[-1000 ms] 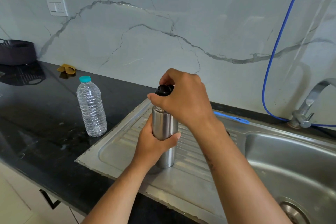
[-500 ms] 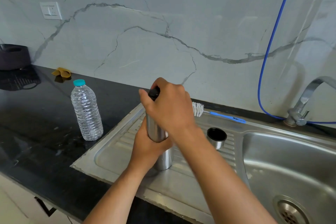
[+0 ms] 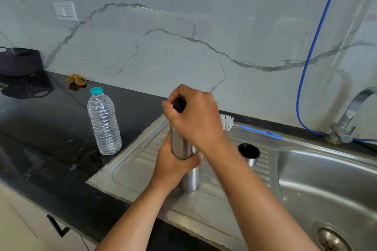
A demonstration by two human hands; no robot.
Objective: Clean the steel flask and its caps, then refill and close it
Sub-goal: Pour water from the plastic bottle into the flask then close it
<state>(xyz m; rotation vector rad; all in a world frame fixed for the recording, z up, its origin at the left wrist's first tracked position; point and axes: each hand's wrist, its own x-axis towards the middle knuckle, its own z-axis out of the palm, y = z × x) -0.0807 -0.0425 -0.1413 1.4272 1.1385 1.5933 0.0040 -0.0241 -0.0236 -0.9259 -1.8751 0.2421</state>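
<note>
The steel flask (image 3: 189, 177) stands upright on the ribbed drainboard (image 3: 142, 161) of the sink. My left hand (image 3: 173, 165) grips its body from the left. My right hand (image 3: 195, 120) covers the flask's top, its fingers curled round a black inner cap (image 3: 180, 104), only partly visible between them. The steel outer cap (image 3: 249, 154) sits mouth-up on the drainboard to the right, its inside black. A bottle brush (image 3: 251, 128) with white bristles and a blue handle lies at the drainboard's back edge.
A clear plastic water bottle (image 3: 104, 122) with a teal lid stands on the black counter (image 3: 47, 140) to the left. The sink basin (image 3: 330, 185) and tap (image 3: 346, 120) are on the right, with a blue hose (image 3: 308, 63) along the wall. A dark basket (image 3: 19, 61) and a yellow cloth (image 3: 76, 80) sit far left.
The view has shifted, bringing the outer cap and brush into sight. My right hand has stayed on the black cap, turning slightly on it. My left hand keeps its hold on the flask.
</note>
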